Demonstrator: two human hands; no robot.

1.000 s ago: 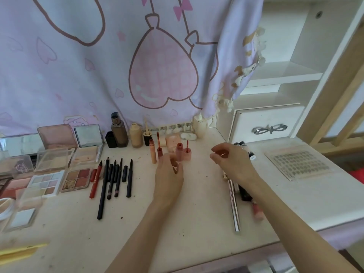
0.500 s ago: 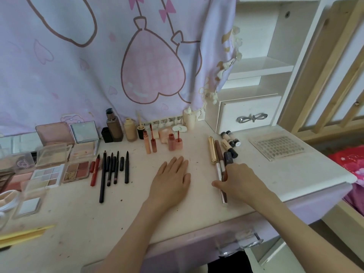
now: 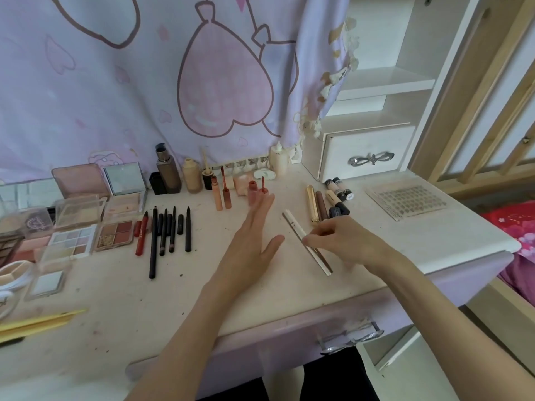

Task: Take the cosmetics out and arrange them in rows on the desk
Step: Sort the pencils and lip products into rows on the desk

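My right hand (image 3: 344, 241) pinches a long thin white-and-silver pen (image 3: 307, 241), held slanted just above the desk (image 3: 173, 299). My left hand (image 3: 254, 233) is flat with straight fingers, its fingertips close to the small pink lip tubes (image 3: 256, 192). A row of black and red pencils (image 3: 165, 230) lies left of it. Eyeshadow palettes (image 3: 114, 235) lie further left. Gold, brown and black tubes (image 3: 321, 204) lie side by side behind my right hand. Foundation bottles (image 3: 179, 173) stand at the back.
A white drawer unit (image 3: 367, 151) with shelves stands at the back right. A clear patterned sheet (image 3: 405, 201) lies on the desk's right part. Yellow sticks (image 3: 37, 322) lie at the front left. A pink curtain (image 3: 144, 82) hangs behind. The desk's front drawer handle (image 3: 350, 337) shows below.
My right hand has picked up the thin pen from beside the tubes and swung it leftward to a slant. My left hand slid forward toward the lip tubes.
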